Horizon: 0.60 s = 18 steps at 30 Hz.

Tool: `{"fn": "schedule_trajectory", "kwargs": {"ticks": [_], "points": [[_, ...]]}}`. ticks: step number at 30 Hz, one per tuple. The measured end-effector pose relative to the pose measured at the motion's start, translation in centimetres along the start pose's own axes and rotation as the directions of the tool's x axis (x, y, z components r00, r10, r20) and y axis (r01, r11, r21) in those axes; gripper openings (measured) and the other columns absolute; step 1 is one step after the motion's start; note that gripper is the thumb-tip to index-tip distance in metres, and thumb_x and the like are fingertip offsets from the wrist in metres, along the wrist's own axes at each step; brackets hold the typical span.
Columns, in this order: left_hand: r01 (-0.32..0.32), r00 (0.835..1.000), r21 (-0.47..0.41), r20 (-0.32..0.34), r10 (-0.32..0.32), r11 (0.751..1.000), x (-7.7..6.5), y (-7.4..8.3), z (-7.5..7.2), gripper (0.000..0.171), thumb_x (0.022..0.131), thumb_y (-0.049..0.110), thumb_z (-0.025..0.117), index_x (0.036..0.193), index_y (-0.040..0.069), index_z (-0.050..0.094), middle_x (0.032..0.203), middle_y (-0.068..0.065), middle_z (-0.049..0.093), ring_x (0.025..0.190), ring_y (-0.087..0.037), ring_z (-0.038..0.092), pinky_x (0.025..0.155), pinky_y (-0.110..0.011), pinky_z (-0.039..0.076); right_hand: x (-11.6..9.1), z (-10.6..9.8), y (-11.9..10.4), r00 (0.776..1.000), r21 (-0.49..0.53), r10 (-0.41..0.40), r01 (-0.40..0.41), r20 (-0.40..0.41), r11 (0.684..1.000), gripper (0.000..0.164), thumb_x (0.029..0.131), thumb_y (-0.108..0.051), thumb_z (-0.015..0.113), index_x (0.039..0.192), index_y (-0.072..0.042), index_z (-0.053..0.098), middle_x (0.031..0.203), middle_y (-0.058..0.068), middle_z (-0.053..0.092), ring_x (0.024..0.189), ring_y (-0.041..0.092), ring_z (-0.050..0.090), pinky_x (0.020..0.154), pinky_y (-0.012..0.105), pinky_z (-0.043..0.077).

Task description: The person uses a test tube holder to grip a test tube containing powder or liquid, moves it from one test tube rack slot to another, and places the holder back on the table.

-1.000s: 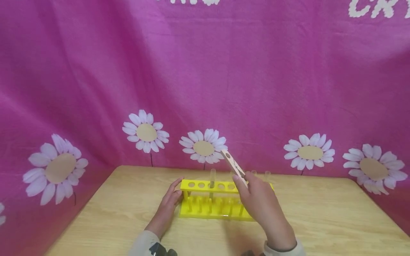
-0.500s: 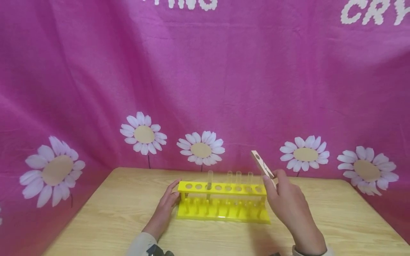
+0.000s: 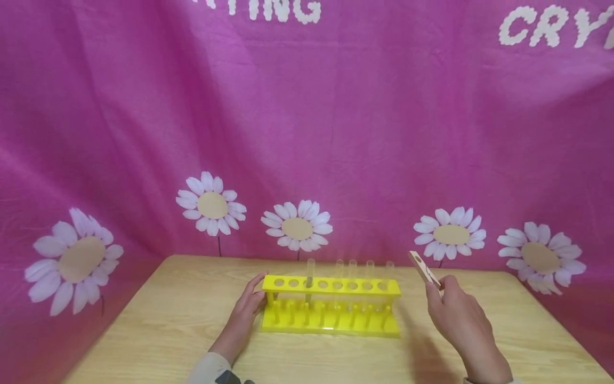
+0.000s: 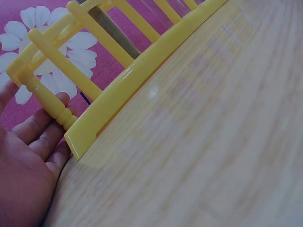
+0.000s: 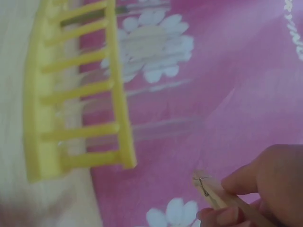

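A yellow test tube rack stands on the table. My left hand rests at its left end; in the left wrist view its extended fingers touch the turned end post. One test tube with dark contents stands upright in the third hole from the left. Several clear test tubes stand in the right-hand holes. To the right of the rack, my right hand pinches a wooden test tube holder between thumb and fingers, its tip pointing up and left, with nothing in its jaws.
The wooden table reaches back to a magenta cloth printed with white daisies and lettering. A row of yellow pegs rises from the front of the rack's base.
My right hand has moved right and slightly down with the test tube holder, from over the rack to beyond its right end. The left hand stays at the rack's left end.
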<state>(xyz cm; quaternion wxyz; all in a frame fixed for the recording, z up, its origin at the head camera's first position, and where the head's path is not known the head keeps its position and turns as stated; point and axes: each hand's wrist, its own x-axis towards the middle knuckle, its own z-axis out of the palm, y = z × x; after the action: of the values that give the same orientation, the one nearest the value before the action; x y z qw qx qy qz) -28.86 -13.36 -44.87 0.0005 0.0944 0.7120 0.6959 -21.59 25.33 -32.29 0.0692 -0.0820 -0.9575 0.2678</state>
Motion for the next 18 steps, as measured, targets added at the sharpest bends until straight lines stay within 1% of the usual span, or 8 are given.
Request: {"fn": "schedule_trajectory", "kwargs": {"ticks": [2,5,9,13,18], "points": [[-0.006,1.0,-0.007,0.004,0.006,1.0,0.0,0.0,-0.1,0.051,0.1,0.042,0.042,0.149,0.028,0.033,0.157,-0.011,0.024,0.143,-0.033,0.024,0.115,-0.056,0.017,0.3,0.3,0.8,0.999,-0.004,0.027,-0.027,0.021,1.0,0.051,0.101,-0.045,0.027,0.121,-0.002,0.044,0.075,0.01,0.053,0.066,0.027,0.048,0.048,0.035,0.035],[-0.009,1.0,-0.009,0.005,0.009,1.0,0.0,-0.1,-0.1,0.05,0.1,0.042,0.042,0.148,0.028,0.033,0.157,-0.012,0.025,0.143,-0.034,0.023,0.115,-0.057,0.017,0.7,0.8,2.0,0.999,-0.02,0.044,-0.044,0.032,0.999,0.051,0.1,-0.046,0.027,0.117,-0.002,0.046,0.077,0.011,0.055,0.068,0.028,0.05,0.048,0.036,0.036],[-0.006,1.0,0.009,-0.001,0.006,1.0,0.0,-0.2,-0.1,0.05,0.101,0.04,0.04,0.149,0.029,0.033,0.157,-0.013,0.024,0.142,-0.037,0.025,0.114,-0.059,0.017,1.2,1.4,3.4,0.997,-0.032,0.049,-0.047,0.058,0.998,0.049,0.1,-0.044,0.031,0.113,0.0,0.048,0.079,0.014,0.056,0.068,0.028,0.05,0.049,0.037,0.038],[-0.009,1.0,0.008,0.0,0.009,1.0,0.1,-0.2,-0.1,0.05,0.102,0.039,0.04,0.149,0.028,0.032,0.157,-0.013,0.024,0.141,-0.038,0.027,0.114,-0.059,0.018,1.8,1.5,4.7,0.995,-0.045,0.05,-0.047,0.081,0.998,0.045,0.1,-0.041,0.035,0.111,0.0,0.05,0.083,0.018,0.057,0.069,0.03,0.051,0.051,0.039,0.04],[-0.024,1.0,0.003,0.01,0.024,1.0,0.0,-0.1,0.1,0.051,0.102,0.037,0.039,0.151,0.023,0.03,0.154,-0.017,0.03,0.14,-0.038,0.029,0.115,-0.056,0.019,2.4,1.4,6.3,0.996,-0.034,0.038,-0.036,0.083,0.999,0.045,0.099,-0.038,0.039,0.108,0.004,0.051,0.083,0.016,0.056,0.071,0.03,0.051,0.053,0.038,0.039]]}}
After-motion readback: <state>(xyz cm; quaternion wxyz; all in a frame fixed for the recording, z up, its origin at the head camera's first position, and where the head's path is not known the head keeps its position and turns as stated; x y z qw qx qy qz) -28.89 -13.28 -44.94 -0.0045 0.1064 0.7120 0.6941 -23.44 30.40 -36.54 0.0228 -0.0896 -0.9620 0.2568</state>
